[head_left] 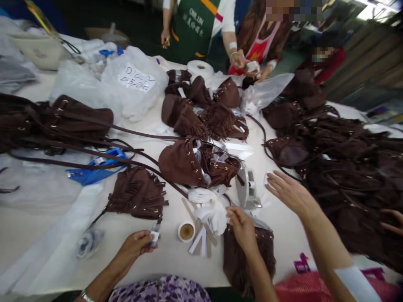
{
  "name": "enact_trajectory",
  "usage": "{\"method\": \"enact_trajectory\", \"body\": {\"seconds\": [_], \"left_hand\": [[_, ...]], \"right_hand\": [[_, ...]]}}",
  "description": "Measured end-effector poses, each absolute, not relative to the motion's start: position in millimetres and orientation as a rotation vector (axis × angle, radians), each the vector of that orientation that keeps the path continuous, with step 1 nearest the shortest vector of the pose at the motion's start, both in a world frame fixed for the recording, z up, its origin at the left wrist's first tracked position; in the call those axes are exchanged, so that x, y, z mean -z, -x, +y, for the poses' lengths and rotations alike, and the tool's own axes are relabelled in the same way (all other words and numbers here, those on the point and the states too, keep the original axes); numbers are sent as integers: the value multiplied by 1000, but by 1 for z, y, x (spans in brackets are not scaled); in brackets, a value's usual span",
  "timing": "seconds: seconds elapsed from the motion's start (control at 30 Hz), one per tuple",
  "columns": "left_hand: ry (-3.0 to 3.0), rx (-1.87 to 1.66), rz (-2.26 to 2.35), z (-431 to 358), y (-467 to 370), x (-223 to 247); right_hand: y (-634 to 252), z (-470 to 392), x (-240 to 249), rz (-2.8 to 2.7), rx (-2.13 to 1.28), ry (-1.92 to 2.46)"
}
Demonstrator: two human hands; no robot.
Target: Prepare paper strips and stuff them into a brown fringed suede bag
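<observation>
My left hand (137,244) pinches a small white tag in clear wrapping (154,235), by the drawstring end of a fringed dark brown suede bag (137,193). My right hand (243,230) has loosely bent fingers, apart, with nothing visible in them. Its fingertips are beside a bunch of white strips (214,212); whether they touch is unclear. Under that hand and forearm lies another brown bag (248,260), partly hidden. Between my hands are a tape roll (186,231) and several thin flat strips (201,243). Beyond them sits an open brown drawstring bag (178,163) with clear plastic inside.
A co-worker's hand (291,193) reaches in from the right, near a grey tape dispenser (248,188). Brown bags (346,167) pile up at the right. A blue tape gun (97,165) and plastic bags (135,79) lie at the left. Two people stand across the table.
</observation>
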State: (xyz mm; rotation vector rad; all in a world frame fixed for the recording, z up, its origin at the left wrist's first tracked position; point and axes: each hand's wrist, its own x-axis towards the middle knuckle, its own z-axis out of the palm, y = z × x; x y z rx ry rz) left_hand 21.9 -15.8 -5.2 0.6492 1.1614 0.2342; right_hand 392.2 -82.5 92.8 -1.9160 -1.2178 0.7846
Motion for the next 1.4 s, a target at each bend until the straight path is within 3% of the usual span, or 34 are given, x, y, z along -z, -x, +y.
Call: {"method": "enact_trajectory", "body": {"seconds": [0.17,0.3,0.97,1.4], "left_hand": [[-681,-269,1106,-18,-18,6],[-728,-292,1063,-14,-16,-6],[-579,-232,895,-3,0,-17],[-770,-200,1007,1,-2,9]], "right_hand": [[-246,-88,-42,-1061,-1425,1549],[-197,-70,-22,-1193,-1494,1480],[-199,-46,-29,-1458,-1555,1485],[-196,-42,-24,-1132,-1773,1498]]}}
